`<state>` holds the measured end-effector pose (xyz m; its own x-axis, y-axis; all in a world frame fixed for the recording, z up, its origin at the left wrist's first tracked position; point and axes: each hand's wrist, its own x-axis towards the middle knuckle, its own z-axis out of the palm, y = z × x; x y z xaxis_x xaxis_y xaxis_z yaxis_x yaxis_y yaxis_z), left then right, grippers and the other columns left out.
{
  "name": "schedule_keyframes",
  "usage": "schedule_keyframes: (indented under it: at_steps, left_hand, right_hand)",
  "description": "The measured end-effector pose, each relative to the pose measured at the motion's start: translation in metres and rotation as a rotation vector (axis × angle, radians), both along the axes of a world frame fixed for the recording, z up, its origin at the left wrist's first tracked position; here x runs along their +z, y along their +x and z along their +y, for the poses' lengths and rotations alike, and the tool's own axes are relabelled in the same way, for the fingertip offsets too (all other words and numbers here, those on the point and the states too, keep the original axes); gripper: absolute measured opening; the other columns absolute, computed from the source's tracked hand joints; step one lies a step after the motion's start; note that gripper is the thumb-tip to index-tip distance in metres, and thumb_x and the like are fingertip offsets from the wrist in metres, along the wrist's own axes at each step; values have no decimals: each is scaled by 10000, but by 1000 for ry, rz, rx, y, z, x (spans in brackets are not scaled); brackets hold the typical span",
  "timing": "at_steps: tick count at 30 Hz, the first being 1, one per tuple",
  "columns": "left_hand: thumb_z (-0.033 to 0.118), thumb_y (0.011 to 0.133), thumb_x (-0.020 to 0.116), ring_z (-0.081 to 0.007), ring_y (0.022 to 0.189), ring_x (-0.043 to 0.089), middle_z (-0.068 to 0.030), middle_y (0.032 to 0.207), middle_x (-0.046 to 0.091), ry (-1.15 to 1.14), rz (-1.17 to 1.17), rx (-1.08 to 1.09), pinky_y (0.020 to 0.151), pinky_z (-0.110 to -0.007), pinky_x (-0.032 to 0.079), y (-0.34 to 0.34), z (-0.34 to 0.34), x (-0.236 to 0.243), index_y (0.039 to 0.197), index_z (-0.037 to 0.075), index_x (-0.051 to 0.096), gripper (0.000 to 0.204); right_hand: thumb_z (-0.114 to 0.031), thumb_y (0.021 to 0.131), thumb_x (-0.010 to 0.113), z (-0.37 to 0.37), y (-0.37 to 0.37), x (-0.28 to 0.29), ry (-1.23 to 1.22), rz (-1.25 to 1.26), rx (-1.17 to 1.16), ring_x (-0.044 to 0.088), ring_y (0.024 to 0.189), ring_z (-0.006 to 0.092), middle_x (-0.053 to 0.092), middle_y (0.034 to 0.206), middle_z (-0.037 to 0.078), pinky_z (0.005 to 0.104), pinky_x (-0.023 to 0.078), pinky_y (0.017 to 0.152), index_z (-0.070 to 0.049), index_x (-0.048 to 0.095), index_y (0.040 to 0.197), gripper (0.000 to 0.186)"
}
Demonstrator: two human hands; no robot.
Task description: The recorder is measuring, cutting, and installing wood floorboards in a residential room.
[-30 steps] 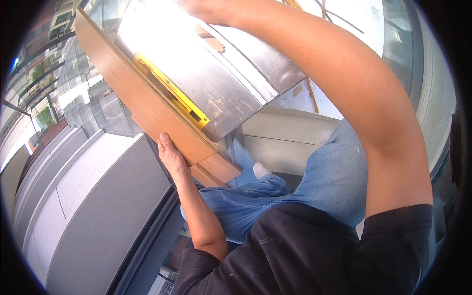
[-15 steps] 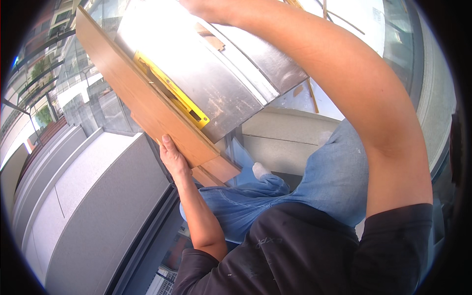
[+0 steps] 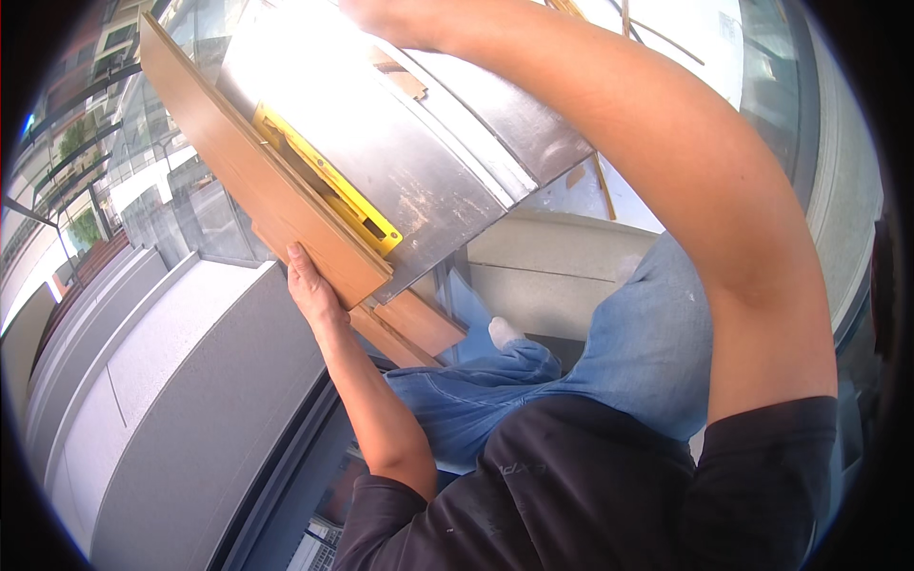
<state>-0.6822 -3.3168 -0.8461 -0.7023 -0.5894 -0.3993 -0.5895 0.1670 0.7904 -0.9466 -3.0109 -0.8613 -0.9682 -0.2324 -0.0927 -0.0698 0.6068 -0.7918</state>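
My left hand [image 3: 312, 285] grips the near end of a long wood-coloured floor plank [image 3: 243, 181], its thumb lying on the upper face. The plank stretches away to the upper left, along the left edge of a shiny metal machine table [image 3: 443, 205]. Lying between plank and tabletop is a yellow slotted guide bar [image 3: 333, 181]. Below my left hand, the ends of more planks [image 3: 419, 324] stick out near my knee. My right arm arches across the table, and my right hand [image 3: 376, 17] is at the top edge of the head view, its fingers cut off and lost in glare.
A groove with a bright rail [image 3: 476, 171] crosses the metal table, and a brown offcut [image 3: 405, 81] lies on it. To the right are thin wooden strips [image 3: 606, 186]. A pale ledge [image 3: 209, 381] and glass panels border the left side.
My left hand and the plank have shifted a little up and to the left, away from me. More of the plank ends underneath now shows. The right arm has barely moved.
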Motion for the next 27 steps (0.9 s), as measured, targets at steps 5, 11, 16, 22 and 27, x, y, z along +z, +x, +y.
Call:
schedule_keyframes:
  at_steps: [5, 11, 16, 22, 27]
  left_hand:
    - [584, 1026, 525, -209, 1015, 700, -141, 1164, 703, 12, 31, -33, 888, -337, 581, -3, -3, -1, 1281, -50, 573, 685]
    - [571, 1035, 516, -214, 1018, 701, -150, 1168, 700, -22, 14, -40, 886, -337, 581, 3, -3, 1, 1285, -55, 563, 676]
    - [574, 1034, 518, -214, 1020, 701, -152, 1165, 700, -10, 30, -51, 879, -338, 582, 5, 7, 3, 1288, -59, 559, 683]
    - [585, 1026, 529, -205, 997, 697, -138, 1152, 702, -30, 7, -39, 873, -333, 576, 22, 3, 0, 1282, -52, 574, 689]
    - [582, 1025, 533, -203, 997, 692, -134, 1151, 699, -22, 17, -51, 869, -332, 571, 27, 2, -3, 1288, -52, 575, 688]
  right_hand:
    - [-318, 947, 451, 1, 1, -1, -3, 1, -15, 699, 1053, 417, 705, 1077, 321, 491, 547, 939, 136, 523, 1287, 572]
    - [-314, 948, 453, 4, 3, 9, 12, -3, 3, 702, 1043, 418, 705, 1071, 323, 497, 553, 927, 135, 525, 1285, 566]
    - [-305, 942, 471, 5, 2, 5, -5, 24, 5, 703, 1039, 420, 705, 1068, 324, 499, 553, 924, 133, 522, 1289, 561]
    - [-294, 940, 460, 2, 0, 2, 20, -2, 7, 703, 1040, 422, 703, 1070, 329, 498, 554, 922, 147, 507, 1297, 569]
    - [-286, 941, 452, 4, 2, 2, 2, 15, -2, 703, 1038, 423, 703, 1071, 328, 498, 554, 923, 155, 506, 1289, 564]
